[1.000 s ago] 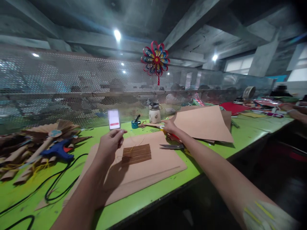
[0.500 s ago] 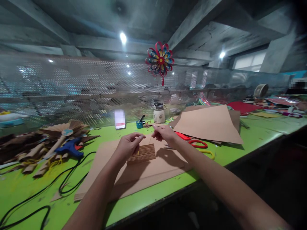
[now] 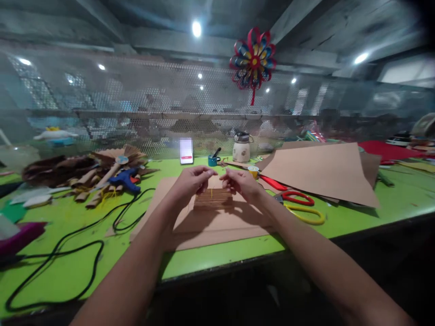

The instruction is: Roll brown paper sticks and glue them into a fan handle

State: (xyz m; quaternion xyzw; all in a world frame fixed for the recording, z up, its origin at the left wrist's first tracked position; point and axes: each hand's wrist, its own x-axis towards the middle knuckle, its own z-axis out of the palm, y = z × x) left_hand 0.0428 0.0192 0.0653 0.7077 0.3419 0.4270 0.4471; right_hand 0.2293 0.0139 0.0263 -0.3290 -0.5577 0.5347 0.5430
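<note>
A pleated strip of brown paper (image 3: 217, 201) lies folded on flat brown paper sheets (image 3: 207, 226), with a thin yellow thread (image 3: 211, 194) across its middle. Above its left end is my left hand (image 3: 193, 182), thumb and fingers pinched on the thread. My right hand (image 3: 240, 184) is closed in a similar pinch above the right end. The fingertips of the two hands are a small gap apart. The thread is too fine to follow all the way to the fingers. Just beyond my right hand sits a small yellow-sided roll (image 3: 253, 171).
Red-handled scissors (image 3: 297, 198) and yellow-handled scissors (image 3: 306, 213) lie right of my right wrist, near large brown sheets (image 3: 319, 170). At left are a blue glue gun (image 3: 125, 181), its black cord (image 3: 68, 242) and paper rolls (image 3: 88, 183). Behind stand a phone (image 3: 186, 151) and bottle (image 3: 241, 151).
The view has shifted left and down, so things appear farther right and higher. My hands have stayed over the pleated paper, and the right one has drawn slightly back. The yellow-sided roll now shows.
</note>
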